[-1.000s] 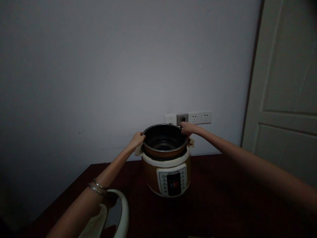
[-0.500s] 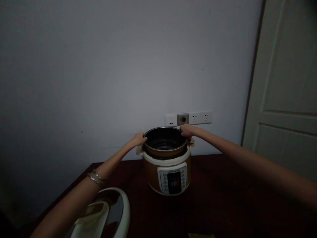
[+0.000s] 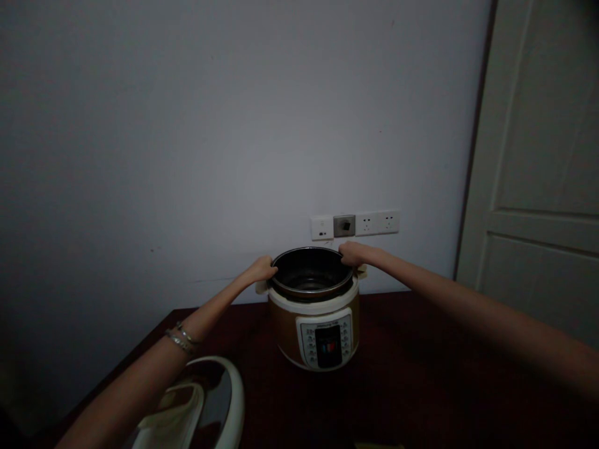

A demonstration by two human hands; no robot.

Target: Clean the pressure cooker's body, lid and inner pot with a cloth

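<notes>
A dark inner pot (image 3: 311, 277) sits partly inside a white and gold electric cooker (image 3: 285, 330), its rim standing a little above the cooker's top edge. My left hand (image 3: 262, 269) grips the pot's rim on the left, thumb over the edge. On the other side my right hand (image 3: 353, 253) is closed on the rim at the back right. Looking down into the pot, I see a dark, bare bottom. Under my left forearm lies the cooker's lid (image 3: 236, 405), white-edged with a glossy brown top and a handle.
The cooker stands on a dark red table (image 3: 412, 374) against a pale wall. Behind it is a row of wall sockets (image 3: 367, 222). A white panelled door (image 3: 538, 187) is at the right. A small yellowish thing (image 3: 378, 445) shows at the bottom edge.
The inner pot has sunk lower into the cooker, with both my hands still on its rim. Less of its brown outer side shows. The lid and cooker stay in place.
</notes>
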